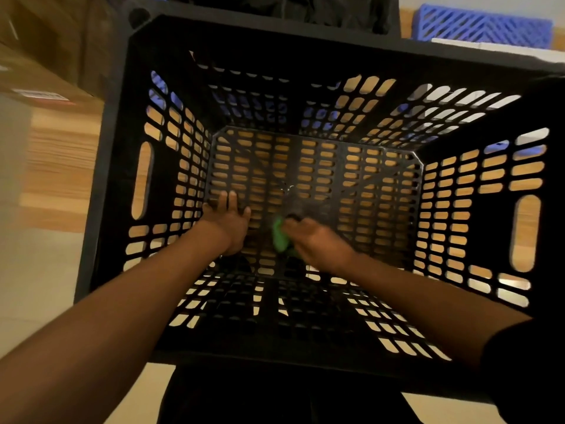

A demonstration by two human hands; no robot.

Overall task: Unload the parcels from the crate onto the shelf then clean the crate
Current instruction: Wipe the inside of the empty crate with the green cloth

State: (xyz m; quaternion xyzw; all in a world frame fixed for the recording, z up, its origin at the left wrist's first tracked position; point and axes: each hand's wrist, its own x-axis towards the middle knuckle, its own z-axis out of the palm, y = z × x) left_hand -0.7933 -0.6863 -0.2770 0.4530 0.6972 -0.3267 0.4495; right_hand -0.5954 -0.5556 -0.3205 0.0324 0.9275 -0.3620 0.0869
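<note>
Black slotted plastic crate (305, 35), left hand (227, 223) flat inside, right hand (318, 243) fingers around crumpled green cloth (279, 237).

one crate (305, 35), one cloth (279, 237)

I see a blue slatted crate (484, 26) far across from the cardboard box (36, 56), wooden floor (61, 154) just below that box.

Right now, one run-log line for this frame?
phase: cleaning crate | crate: no parcels inside | right hand: holds green cloth on crate floor | left hand: fingers spread flat on floor
</note>
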